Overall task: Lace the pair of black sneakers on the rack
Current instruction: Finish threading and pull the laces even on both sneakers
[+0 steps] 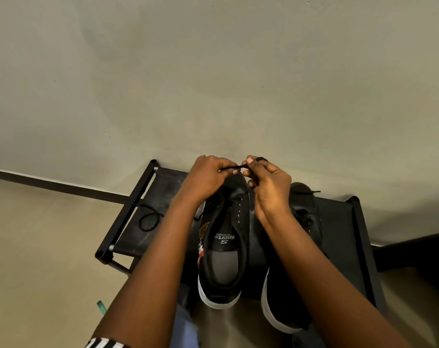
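Two black sneakers with white soles stand on a black fabric rack (pixel 344 237), toes toward the wall. The left sneaker (pixel 224 249) shows a grey insole and bare eyelets. The right sneaker (pixel 301 217) is mostly hidden behind my right forearm, with some lace on it. Above the left sneaker's toe, my left hand (pixel 206 178) and my right hand (pixel 268 184) pinch a short stretch of black shoelace (pixel 234 167) between them. The lace's end loops over my right fingers. A loose coil of black lace (pixel 149 219) lies on the rack's left part.
The rack stands against a plain beige wall with a dark skirting strip (pixel 63 187). A small green object (pixel 101 307) lies on the beige floor at the left. A dark shape (pixel 421 257) sits on the floor to the rack's right.
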